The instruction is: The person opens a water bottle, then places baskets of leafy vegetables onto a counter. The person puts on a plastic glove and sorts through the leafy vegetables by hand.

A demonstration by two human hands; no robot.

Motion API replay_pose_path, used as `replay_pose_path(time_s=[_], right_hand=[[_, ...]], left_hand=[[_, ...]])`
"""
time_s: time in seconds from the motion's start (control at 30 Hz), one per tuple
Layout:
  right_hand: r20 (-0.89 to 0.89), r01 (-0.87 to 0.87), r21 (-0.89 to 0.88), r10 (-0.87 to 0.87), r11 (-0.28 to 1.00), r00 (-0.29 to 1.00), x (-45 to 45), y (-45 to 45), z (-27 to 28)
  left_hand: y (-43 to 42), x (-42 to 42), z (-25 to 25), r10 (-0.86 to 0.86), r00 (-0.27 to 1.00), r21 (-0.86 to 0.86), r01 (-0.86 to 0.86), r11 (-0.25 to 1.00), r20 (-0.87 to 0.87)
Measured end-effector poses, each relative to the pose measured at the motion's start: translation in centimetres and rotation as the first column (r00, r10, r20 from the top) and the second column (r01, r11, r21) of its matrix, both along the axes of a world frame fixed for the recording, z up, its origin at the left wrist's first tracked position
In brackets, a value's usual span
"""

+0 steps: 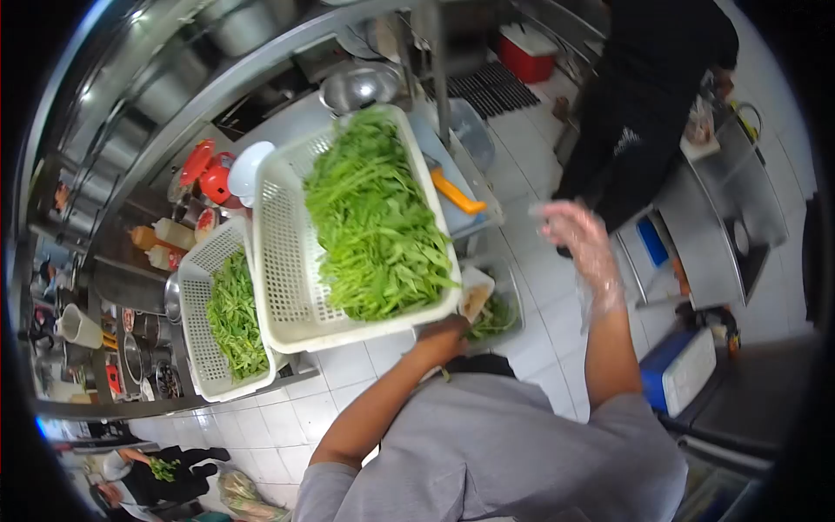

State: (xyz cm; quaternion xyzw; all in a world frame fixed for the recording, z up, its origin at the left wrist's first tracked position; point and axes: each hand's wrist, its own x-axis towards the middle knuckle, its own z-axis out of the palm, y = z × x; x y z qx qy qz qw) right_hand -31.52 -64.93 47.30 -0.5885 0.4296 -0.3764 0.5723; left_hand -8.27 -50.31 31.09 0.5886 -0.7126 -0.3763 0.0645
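Observation:
A large white perforated basket (287, 287) heaped with leafy greens (374, 217) stands in front of me, overhanging the counter edge. My left hand (447, 339) is bare and closed at its near right corner, with the fingers mostly hidden by the rim. My right hand (577, 237), in a clear plastic glove, is raised to the right over the floor. Its fingers are apart and nothing shows in them. Beside the large basket sits a second white basket (196, 326) with more greens (235, 317). A clear tub (513, 300) holding some leaves is near my left hand.
An orange-handled tool (457, 193) lies on the counter beyond the basket. A metal bowl (358, 87) and squeeze bottles (170, 235) are farther back. A person in black (635, 113) stands at the upper right. A blue cooler (687, 370) is at right; another person (165, 478) is at lower left.

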Motion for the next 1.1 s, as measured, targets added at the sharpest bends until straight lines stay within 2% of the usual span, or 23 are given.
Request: replay_pose_path(time_s=[0.03, 0.07, 0.1, 0.13, 0.17, 0.2, 0.23, 0.33, 0.4, 0.5, 0.57, 0.6, 0.63, 0.67, 0.7, 0.73, 0.77, 0.83, 0.87, 0.93, 1.0, 1.03, 1.1], right_hand=[[0.044, -0.019, 0.019, 0.018, 1.000, 0.999, 0.1, 0.2, -0.5], [0.092, -0.047, 0.030, 0.045, 0.998, 0.995, 0.2, 0.2, -1.2], [0.137, -0.068, 0.071, 0.058, 0.995, 0.989, 0.1, 0.0, -2.4], [0.133, -0.081, 0.031, 0.077, 0.996, 0.988, 0.8, 0.4, -2.4], [0.044, -0.092, 0.025, 0.091, 0.995, 0.995, 1.0, 0.8, -2.3], [-0.048, -0.095, 0.024, 0.096, 0.995, 0.994, 1.3, 1.1, -1.9], [-0.038, -0.118, -0.004, 0.117, 0.993, 0.992, 1.8, 1.2, -1.5], [-0.058, -0.177, 0.005, 0.177, 0.984, 0.983, 3.0, 1.5, -1.1], [-0.075, -0.180, -0.036, 0.177, 0.983, 0.981, 4.2, 1.5, -1.9], [-0.200, -0.181, -0.087, 0.161, 0.980, 0.967, 6.6, 2.1, -1.3], [-0.197, -0.149, -0.280, 0.095, 0.948, 0.976, 7.5, 1.1, -3.0], [-0.198, -0.132, -0.272, 0.079, 0.953, 0.977, 7.8, 0.0, -4.0], [-0.244, -0.071, -0.453, -0.047, 0.889, 0.969, 8.0, -1.4, -5.0], [-0.266, -0.031, -0.621, -0.174, 0.783, 0.948, 8.4, -2.8, -5.9], [-0.265, -0.026, -0.621, -0.179, 0.783, 0.948, 8.9, -3.9, -6.8], [-0.361, -0.077, -0.640, -0.210, 0.764, 0.909, 9.5, -5.0, -7.7], [-0.451, -0.133, -0.653, -0.241, 0.745, 0.859, 10.1, -5.8, -8.5], [-0.529, -0.210, -0.620, -0.204, 0.756, 0.824, 12.0, -6.6, -10.0], [-0.601, -0.283, -0.585, -0.172, 0.760, 0.781, 13.0, -7.2, -10.3], [-0.625, -0.314, -0.612, -0.201, 0.725, 0.754, 14.2, -7.6, -10.4], [-0.685, -0.360, -0.625, -0.266, 0.692, 0.679, 15.4, -8.6, -11.5], [-0.675, -0.362, -0.639, -0.270, 0.678, 0.686, 15.7, -9.4, -12.3], [-0.697, -0.323, -0.585, -0.257, 0.743, 0.670, 15.8, -10.1, -12.8]], left_hand=[[-0.7, -0.3, -1.8, -0.018, 1.000, 0.000, 0.018, 1.000, 0.023], [-1.0, -0.7, -3.7, -0.005, 0.989, -0.135, 0.025, 0.990, 0.145], [-2.0, -1.2, -0.7, -0.021, 0.967, 0.022, 0.016, 1.000, 0.256], [-1.7, -0.7, -1.8, -0.024, 0.961, -0.110, 0.056, 0.992, 0.275], [-1.7, -0.6, -1.8, -0.001, 0.961, -0.215, 0.063, 0.975, 0.276], [-1.9, -0.5, -1.1, 0.014, 0.993, -0.068, -0.006, 0.998, 0.121], [-1.6, -0.2, -0.6, 0.051, 0.997, -0.038, -0.049, 0.998, 0.055], [-0.5, 1.1, 0.9, 0.039, 0.998, -0.036, -0.037, 0.999, 0.054], [0.9, 2.8, 0.8, 0.048, 0.984, 0.002, -0.048, 0.999, -0.169], [3.6, 5.3, 2.4, 0.179, 0.960, 0.033, -0.176, 0.984, -0.216], [5.8, 6.4, 4.1, 0.395, 0.865, 0.163, -0.360, 0.918, -0.311], [6.6, 7.1, 4.3, 0.481, 0.790, 0.247, -0.414, 0.876, -0.381], [7.2, 7.6, 4.8, 0.471, 0.797, 0.251, -0.401, 0.881, -0.379], [7.8, 8.0, 5.4, 0.544, 0.696, 0.301, -0.453, 0.839, -0.469], [8.2, 7.9, 6.8, 0.609, 0.576, 0.356, -0.498, 0.790, -0.546], [8.4, 7.8, 8.4, 0.667, 0.470, 0.456, -0.492, 0.742, -0.578], [8.3, 7.6, 9.6, 0.667, 0.469, 0.453, -0.495, 0.741, -0.579], [8.1, 7.1, 10.7, 0.687, 0.212, 0.559, -0.443, 0.701, -0.695], [7.9, 7.0, 10.5, 0.682, 0.209, 0.549, -0.453, 0.703, -0.701], [7.3, 6.8, 9.7, 0.679, -0.041, 0.661, -0.276, 0.698, -0.733], [6.4, 6.4, 9.6, 0.669, -0.178, 0.692, -0.211, 0.691, -0.722], [6.0, 6.3, 10.0, 0.678, -0.250, 0.721, -0.186, 0.667, -0.692], [5.6, 6.5, 10.3, 0.687, -0.241, 0.727, -0.184, 0.661, -0.686]])
